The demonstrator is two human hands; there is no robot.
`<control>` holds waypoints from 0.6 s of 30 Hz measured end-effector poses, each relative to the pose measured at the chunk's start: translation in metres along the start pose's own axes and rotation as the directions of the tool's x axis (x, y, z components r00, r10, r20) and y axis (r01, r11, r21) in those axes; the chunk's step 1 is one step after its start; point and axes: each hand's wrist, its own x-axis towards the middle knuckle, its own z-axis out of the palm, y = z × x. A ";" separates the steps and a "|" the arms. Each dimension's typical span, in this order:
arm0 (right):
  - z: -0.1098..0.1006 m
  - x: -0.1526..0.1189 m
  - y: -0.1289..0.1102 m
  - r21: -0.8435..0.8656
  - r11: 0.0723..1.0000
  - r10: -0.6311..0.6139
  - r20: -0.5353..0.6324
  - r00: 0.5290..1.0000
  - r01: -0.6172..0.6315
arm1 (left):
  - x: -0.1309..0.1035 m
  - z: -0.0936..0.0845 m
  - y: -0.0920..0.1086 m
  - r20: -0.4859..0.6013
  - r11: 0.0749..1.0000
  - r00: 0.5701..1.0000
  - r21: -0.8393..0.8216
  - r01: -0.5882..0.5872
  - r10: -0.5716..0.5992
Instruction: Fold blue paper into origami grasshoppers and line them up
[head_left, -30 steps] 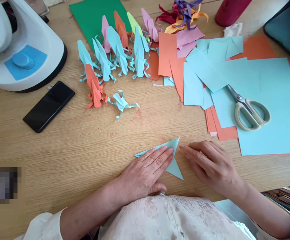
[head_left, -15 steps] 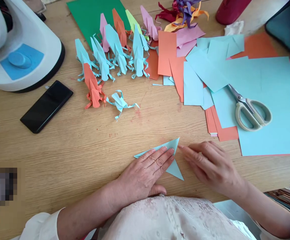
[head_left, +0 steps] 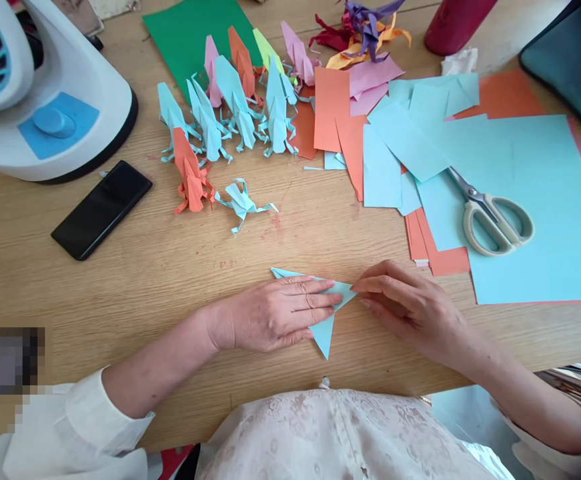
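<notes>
A folded light blue paper (head_left: 324, 333) lies on the wooden table in front of me, its pointed corners sticking out at the upper left, right and bottom. My left hand (head_left: 280, 312) rests flat on top of it with the fingers stretched to the right, covering its middle. At the paper's right tip, my right hand (head_left: 410, 307) has its thumb and fingers drawn together, the fingertips touching the point. Beyond the hands lies a small light blue folded figure (head_left: 241, 202) with thin bent limbs, beside an orange folded figure (head_left: 190, 175).
Several folded figures (head_left: 241, 103) stand at the back. Scissors (head_left: 495, 220) lie on blue sheets (head_left: 545, 260) at the right, near orange pieces (head_left: 331, 110). A black phone (head_left: 102, 210) and a white fan (head_left: 105, 87) are at the left, a dark red cylinder (head_left: 455, 27) at the back.
The folded paper has turned, its right tip now lower and its bottom corner further left. My left hand has swung level, and my right hand has come to the paper's tip.
</notes>
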 end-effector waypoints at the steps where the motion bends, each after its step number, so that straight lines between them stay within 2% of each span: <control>1: 0.002 -0.003 0.000 0.010 1.000 0.004 -0.021 1.000 -0.004 | 0.002 0.000 0.003 -0.024 1.000 1.000 0.016 0.009 -0.008; 4: 0.004 -0.005 -0.001 0.037 0.998 0.049 -0.075 0.996 -0.046 | 0.010 0.006 0.025 -0.072 0.986 0.989 0.100 0.135 -0.128; 7: 0.004 0.000 -0.002 0.076 0.989 0.131 -0.083 0.988 -0.125 | 0.014 0.025 0.053 -0.122 0.924 0.939 0.176 0.340 -0.322; 9: 0.003 0.003 -0.003 0.084 0.983 0.171 -0.066 0.983 -0.165 | 0.014 0.037 0.063 -0.188 0.890 0.912 0.218 0.401 -0.365; 12: 0.003 0.003 -0.007 0.045 0.983 0.179 -0.039 0.983 -0.177 | 0.005 0.041 0.059 -0.170 0.894 0.927 0.253 0.370 -0.335; 16: 0.004 -0.005 -0.014 -0.008 0.982 0.189 0.007 0.982 -0.189 | -0.009 0.017 0.034 -0.029 0.944 0.976 0.248 0.218 -0.218; 18: 0.003 -0.010 -0.015 -0.028 0.986 0.166 0.036 0.985 -0.165 | -0.013 0.006 0.025 0.045 0.957 0.979 0.223 0.185 -0.200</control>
